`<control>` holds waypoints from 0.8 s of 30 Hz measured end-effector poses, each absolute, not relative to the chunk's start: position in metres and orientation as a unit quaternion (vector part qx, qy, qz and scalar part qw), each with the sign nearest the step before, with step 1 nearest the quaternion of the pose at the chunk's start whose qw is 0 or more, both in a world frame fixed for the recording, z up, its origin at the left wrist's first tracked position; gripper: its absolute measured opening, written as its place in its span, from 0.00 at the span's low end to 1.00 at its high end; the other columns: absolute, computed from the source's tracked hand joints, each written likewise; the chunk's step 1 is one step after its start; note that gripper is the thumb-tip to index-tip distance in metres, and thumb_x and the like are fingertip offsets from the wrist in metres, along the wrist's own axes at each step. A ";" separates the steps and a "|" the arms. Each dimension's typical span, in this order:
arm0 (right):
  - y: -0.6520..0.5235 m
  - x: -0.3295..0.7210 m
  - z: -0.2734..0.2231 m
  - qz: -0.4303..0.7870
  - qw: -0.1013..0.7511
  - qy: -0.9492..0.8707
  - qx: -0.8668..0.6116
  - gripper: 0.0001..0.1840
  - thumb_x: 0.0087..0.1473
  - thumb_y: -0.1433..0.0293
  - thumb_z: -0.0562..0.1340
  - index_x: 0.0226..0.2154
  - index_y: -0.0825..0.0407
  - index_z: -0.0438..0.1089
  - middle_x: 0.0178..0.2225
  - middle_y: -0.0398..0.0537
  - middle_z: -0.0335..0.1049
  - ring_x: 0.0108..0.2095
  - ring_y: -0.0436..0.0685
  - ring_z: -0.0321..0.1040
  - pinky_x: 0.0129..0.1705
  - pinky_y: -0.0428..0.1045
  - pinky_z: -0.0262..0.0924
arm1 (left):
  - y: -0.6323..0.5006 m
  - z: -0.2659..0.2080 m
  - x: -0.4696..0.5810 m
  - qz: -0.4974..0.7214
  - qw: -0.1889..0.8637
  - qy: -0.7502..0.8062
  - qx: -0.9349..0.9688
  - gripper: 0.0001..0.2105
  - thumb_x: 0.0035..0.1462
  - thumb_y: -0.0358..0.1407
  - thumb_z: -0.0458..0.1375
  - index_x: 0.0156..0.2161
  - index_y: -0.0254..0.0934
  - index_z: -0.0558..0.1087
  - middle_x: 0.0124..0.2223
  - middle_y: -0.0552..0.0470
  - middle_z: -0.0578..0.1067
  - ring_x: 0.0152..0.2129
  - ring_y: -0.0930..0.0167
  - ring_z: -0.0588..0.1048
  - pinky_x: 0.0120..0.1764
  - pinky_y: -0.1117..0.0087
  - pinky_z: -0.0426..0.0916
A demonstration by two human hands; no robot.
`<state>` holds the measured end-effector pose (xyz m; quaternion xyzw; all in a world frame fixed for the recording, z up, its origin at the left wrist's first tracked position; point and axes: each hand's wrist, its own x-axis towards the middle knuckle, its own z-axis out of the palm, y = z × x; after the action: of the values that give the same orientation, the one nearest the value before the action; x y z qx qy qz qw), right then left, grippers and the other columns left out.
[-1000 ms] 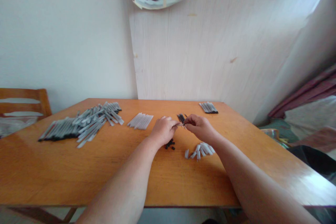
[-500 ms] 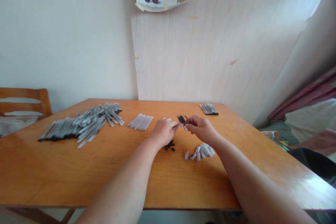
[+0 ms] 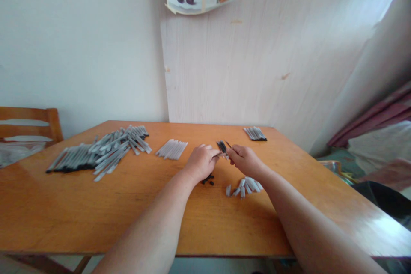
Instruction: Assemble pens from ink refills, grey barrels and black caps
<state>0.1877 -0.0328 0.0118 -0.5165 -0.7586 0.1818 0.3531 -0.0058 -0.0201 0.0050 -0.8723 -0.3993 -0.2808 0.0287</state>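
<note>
My left hand (image 3: 203, 161) is closed around a slim pen barrel (image 3: 220, 154), its end pointing right. Facing it, my right hand (image 3: 244, 159) is curled with thumb and fingers pressed together at the barrel's right end; what exactly sits between them is too small to make out. Just behind the fingertips lie several thin black pen parts (image 3: 221, 145), partly covered by the hands. Small black plugs (image 3: 210, 181) lie below my left hand, which hides some of them. Short white pen caps (image 3: 248, 186) form a loose pile under my right wrist.
A row of white barrels (image 3: 172, 149) lies left of my hands. Farther left is a large heap of grey-white pens (image 3: 112, 147), some with black ends. A small row of pens (image 3: 255, 133) lies at the table's (image 3: 154, 218) back right. A wooden chair (image 3: 30, 124) stands at left.
My right hand has lowered slightly, and its fingers have curled tighter by the barrel's end. My left hand has stayed almost in place. The piles look the same.
</note>
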 end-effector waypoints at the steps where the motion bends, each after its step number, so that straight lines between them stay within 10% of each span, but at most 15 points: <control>1: -0.033 0.187 0.012 0.180 0.352 -0.758 -0.518 0.21 0.59 0.58 0.50 0.21 0.52 0.62 0.19 0.43 0.65 0.21 0.49 0.61 0.25 0.44 0.51 | -0.020 0.005 -0.005 -0.281 0.031 -0.398 -0.872 0.13 0.61 0.37 0.51 0.46 0.47 0.76 0.33 0.49 0.74 0.33 0.68 0.70 0.37 0.68 0.62; 24: -0.030 0.187 0.007 0.160 0.371 -0.757 -0.514 0.19 0.59 0.58 0.51 0.24 0.52 0.63 0.20 0.42 0.66 0.21 0.49 0.60 0.24 0.45 0.50 | -0.024 0.009 -0.005 -0.285 0.007 -0.405 -0.869 0.13 0.60 0.37 0.52 0.46 0.45 0.76 0.33 0.49 0.74 0.33 0.68 0.70 0.36 0.69 0.62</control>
<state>0.1874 -0.0305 0.0070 -0.5140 -0.7568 0.1601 0.3707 -0.0048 -0.0244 0.0091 -0.8685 -0.4053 -0.2853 0.0070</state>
